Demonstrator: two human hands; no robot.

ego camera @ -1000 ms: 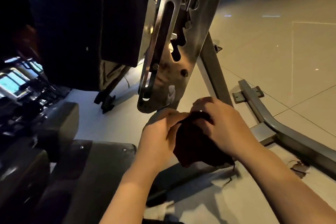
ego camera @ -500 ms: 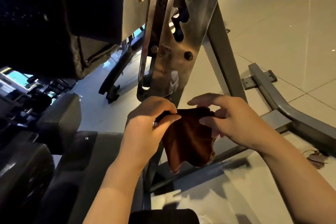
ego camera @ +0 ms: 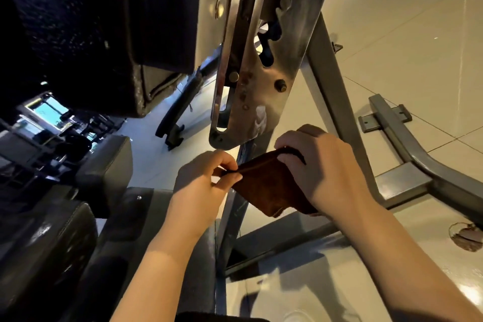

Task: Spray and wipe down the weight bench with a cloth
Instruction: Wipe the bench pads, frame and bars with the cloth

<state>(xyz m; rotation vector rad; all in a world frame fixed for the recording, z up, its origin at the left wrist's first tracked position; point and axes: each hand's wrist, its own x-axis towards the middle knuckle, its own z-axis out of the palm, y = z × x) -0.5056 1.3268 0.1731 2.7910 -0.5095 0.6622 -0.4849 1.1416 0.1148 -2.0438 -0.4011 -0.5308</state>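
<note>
A dark brown cloth (ego camera: 264, 185) hangs folded between both my hands, just below the bench's steel adjustment plate (ego camera: 251, 86). My left hand (ego camera: 206, 185) pinches the cloth's left top corner between thumb and fingers. My right hand (ego camera: 324, 167) grips its right top edge, fingers curled over the fold. The cloth lies against the grey upright post (ego camera: 235, 217) of the bench frame. The black padded backrest (ego camera: 91, 29) fills the upper left; the seat pad (ego camera: 136, 238) sits under my left forearm. No spray bottle is in view.
Grey frame legs (ego camera: 407, 154) run across the shiny tiled floor (ego camera: 405, 47) at right, with a floor bracket (ego camera: 366, 120). Black roller pads (ego camera: 104, 172) and other gym machines crowd the left. A damaged floor patch (ego camera: 467, 236) lies at far right.
Both hands have pulled the cloth out flat and taut between them; earlier it was bunched. The view has tilted, bringing the steel plate closer.
</note>
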